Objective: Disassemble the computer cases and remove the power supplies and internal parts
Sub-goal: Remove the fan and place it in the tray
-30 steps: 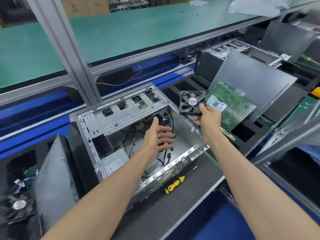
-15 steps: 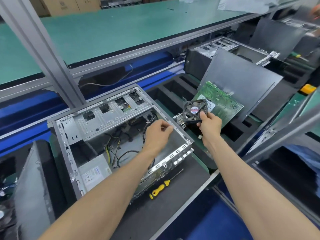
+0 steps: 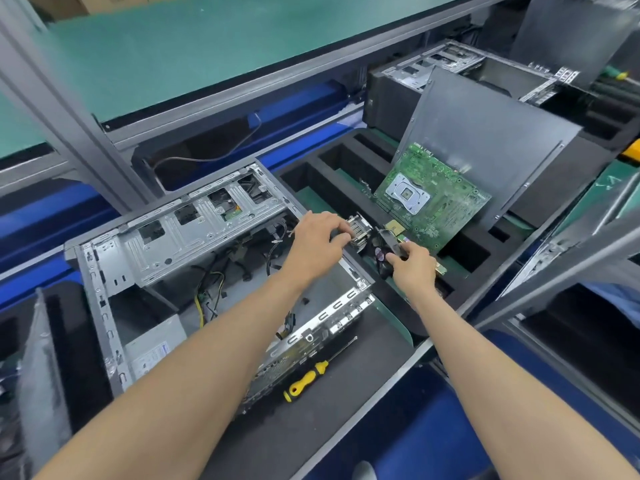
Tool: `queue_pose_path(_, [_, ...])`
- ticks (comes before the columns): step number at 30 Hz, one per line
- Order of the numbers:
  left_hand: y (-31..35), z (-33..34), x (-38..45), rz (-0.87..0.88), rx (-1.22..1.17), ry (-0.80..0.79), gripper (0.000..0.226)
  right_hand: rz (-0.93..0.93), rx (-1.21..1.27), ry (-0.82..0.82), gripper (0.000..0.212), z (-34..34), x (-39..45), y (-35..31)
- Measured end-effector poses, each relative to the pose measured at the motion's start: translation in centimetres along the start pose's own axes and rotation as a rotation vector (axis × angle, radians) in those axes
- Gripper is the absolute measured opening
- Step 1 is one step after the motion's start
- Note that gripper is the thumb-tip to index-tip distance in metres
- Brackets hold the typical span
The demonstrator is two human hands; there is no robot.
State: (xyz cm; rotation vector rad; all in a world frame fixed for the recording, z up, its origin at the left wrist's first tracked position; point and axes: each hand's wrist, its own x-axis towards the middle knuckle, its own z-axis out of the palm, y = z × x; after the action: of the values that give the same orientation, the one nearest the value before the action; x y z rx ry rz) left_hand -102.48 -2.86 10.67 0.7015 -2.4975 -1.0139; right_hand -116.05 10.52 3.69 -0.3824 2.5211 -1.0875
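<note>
Now that the right hand (image 3: 414, 268) has lowered the fan (image 3: 385, 252) into the foam tray (image 3: 311, 174) beside the case (image 3: 104, 271), fingers still pinching it, the left hand (image 3: 317, 242) has come across to grip the heatsink (image 3: 358, 228); 2 parts out, power supply (image 3: 152, 348) remains.

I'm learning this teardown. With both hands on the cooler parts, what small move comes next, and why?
Probably pull the black fan, gripped by the right hand, away from the finned metal heatsink that the left hand holds. They sit close together over the black foam tray.
</note>
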Motion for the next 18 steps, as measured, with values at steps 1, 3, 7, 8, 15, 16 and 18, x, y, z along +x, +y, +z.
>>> queue_pose_path(1, [0.0, -0.1, 0.0, -0.003, -0.009, -0.007, 0.013, 0.004, 0.002, -0.021, 0.036, 0.1, 0.1, 0.1])
queue_pose_path(3, [0.0, -0.2, 0.1, -0.014, -0.037, -0.013, 0.012, 0.015, 0.009, -0.058, 0.036, 0.3, 0.4, 0.4])
queue_pose_path(7, [0.1, -0.5, 0.0, -0.026, -0.052, -0.03, 0.012, 0.021, -0.013, -0.113, 0.036, 0.6, 0.7, 0.9])
queue_pose_path(8, [0.1, -0.6, 0.0, -0.026, -0.051, -0.033, 0.012, 0.029, -0.019, -0.122, 0.036, 0.7, 0.7, 1.0])
queue_pose_path(15, [0.2, -0.9, -0.3, -0.033, -0.054, -0.028, 0.01, -0.034, 0.016, -0.106, 0.034, 0.6, 0.0, 0.2])
queue_pose_path(16, [0.2, -0.9, -0.4, -0.034, -0.057, -0.024, 0.01, -0.065, 0.035, -0.102, 0.032, 0.6, -0.3, 0.0])
queue_pose_path(18, [-0.1, -1.0, -0.7, -0.028, -0.063, -0.017, 0.015, -0.134, 0.048, -0.095, 0.028, 0.7, -1.1, -0.5])
